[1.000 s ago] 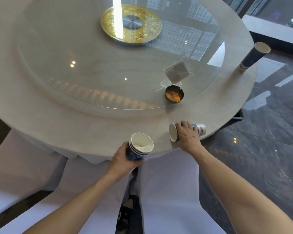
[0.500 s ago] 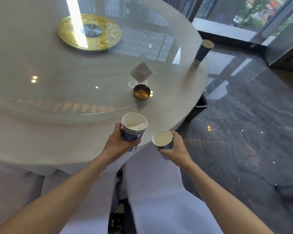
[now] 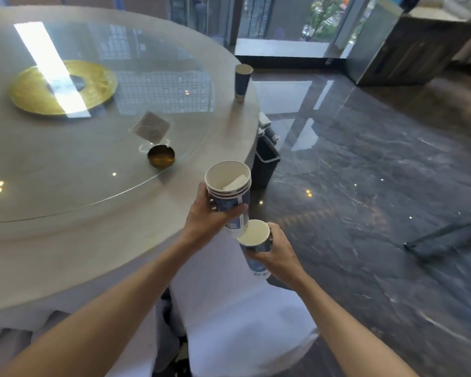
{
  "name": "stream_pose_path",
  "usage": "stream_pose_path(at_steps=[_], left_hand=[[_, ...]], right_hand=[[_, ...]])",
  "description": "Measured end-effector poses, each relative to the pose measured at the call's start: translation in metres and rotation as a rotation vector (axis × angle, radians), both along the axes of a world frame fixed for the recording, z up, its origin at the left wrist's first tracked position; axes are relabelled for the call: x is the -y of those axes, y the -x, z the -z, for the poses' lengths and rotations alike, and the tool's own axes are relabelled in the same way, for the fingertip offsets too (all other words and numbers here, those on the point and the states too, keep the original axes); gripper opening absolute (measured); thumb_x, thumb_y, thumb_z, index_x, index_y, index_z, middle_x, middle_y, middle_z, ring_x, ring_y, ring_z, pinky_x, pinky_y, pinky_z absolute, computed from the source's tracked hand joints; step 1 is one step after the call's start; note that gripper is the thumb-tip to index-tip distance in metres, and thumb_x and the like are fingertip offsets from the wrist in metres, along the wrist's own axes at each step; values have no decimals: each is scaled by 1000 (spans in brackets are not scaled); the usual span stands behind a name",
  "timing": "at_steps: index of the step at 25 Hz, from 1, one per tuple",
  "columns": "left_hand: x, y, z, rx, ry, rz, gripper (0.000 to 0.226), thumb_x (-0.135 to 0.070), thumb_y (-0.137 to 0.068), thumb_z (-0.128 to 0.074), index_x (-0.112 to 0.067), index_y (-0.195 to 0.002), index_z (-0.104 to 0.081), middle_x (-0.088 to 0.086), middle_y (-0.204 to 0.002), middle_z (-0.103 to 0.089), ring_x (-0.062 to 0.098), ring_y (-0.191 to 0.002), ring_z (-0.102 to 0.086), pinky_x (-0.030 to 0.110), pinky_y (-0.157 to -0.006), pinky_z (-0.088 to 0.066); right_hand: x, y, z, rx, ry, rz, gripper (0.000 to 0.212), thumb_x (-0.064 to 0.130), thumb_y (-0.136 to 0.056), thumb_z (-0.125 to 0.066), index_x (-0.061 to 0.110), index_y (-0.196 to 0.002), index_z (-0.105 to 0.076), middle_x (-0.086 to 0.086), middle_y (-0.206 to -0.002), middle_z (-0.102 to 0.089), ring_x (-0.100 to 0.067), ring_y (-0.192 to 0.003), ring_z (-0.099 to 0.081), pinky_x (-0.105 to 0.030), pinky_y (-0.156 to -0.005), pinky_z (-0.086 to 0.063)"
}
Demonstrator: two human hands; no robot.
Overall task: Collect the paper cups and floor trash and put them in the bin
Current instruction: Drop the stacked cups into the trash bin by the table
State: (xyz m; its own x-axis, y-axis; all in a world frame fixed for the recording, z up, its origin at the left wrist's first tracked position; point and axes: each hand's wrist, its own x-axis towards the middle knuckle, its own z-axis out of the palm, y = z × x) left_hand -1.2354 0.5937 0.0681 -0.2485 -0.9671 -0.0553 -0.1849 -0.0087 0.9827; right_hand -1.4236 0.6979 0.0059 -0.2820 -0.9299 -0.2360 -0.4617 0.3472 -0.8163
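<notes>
Head | left hand (image 3: 206, 217) grips cup stack (image 3: 229, 191) | right hand (image 3: 276, 253) grips single cup (image 3: 254, 236)

I'm in a restaurant or banquet room: a big round table (image 3: 207, 170) with a glass turntable (image 3: 93, 148), a white-covered chair (image 3: 229, 308) near me, polished dark stone floor (image 3: 365, 200), and glass doors (image 3: 283, 20) far off.

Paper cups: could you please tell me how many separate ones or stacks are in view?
3: a nested stack in the left hand, a single cup in the right hand, one upright cup near the table's far edge.
</notes>
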Motion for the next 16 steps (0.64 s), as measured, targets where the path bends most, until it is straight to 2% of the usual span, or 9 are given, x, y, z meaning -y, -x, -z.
stream_pose_path(at_steps=[2, 4, 8, 11, 12, 16], left_hand=[[-23, 42, -10, -25, 3, 32, 83, -16, -73, -95, -18, -142, -49, -14, -120, -68, -3, -105, -69, 15, -77, -59], [-50, 81, -10, -33, -11, 77, 79, -9, -72, -95, -15, -138, -52, -14, -117, -70, -9, -100, -70, 14, -77, -58], [-113, 157, 0, -2, -38, 148, 89, -31, -62, -99, -23, -138, -54, -8, -125, -72, 11, -115, -70, 40, -97, -61], [-153, 205, 6, 21, -64, 157, 91, -39, -56, -99, -27, -135, -56, -8, -123, -74, 15, -115, -70, 45, -99, -60], [-164, 220, 8, 29, -74, 173, 90, -36, -58, -100, -27, -135, -56, -8, -122, -74, 16, -114, -70, 42, -98, -60], [-194, 266, 6, 42, -78, 221, 82, -15, -68, -97, -24, -135, -50, -13, -116, -68, 9, -109, -68, 11, -80, -57]], right_hand=[[-25, 29, -8, 63, 39, 54, 82, 46, -62, -94, 30, -129, -51, 6, -123, -63, -9, -109, -66, -17, -74, -57], [-49, 56, -14, 101, 66, 99, 77, 45, -60, -93, 32, -125, -53, 7, -119, -67, -7, -105, -68, -21, -74, -58], [-102, 121, -23, 133, 133, 162, 72, 41, -59, -93, 33, -120, -56, 7, -115, -70, -9, -103, -71, -39, -88, -63], [-136, 169, -30, 109, 158, 157, 68, 46, -60, -91, 38, -117, -55, 9, -117, -67, -7, -106, -69, -42, -92, -60], [-145, 182, -32, 97, 149, 148, 69, 49, -59, -91, 38, -118, -54, 9, -118, -66, -8, -107, -68, -42, -92, -60], [-168, 230, -34, 68, 113, 145, 80, 62, -55, -87, 36, -122, -52, 9, -122, -63, -11, -109, -66, -45, -93, -59]])
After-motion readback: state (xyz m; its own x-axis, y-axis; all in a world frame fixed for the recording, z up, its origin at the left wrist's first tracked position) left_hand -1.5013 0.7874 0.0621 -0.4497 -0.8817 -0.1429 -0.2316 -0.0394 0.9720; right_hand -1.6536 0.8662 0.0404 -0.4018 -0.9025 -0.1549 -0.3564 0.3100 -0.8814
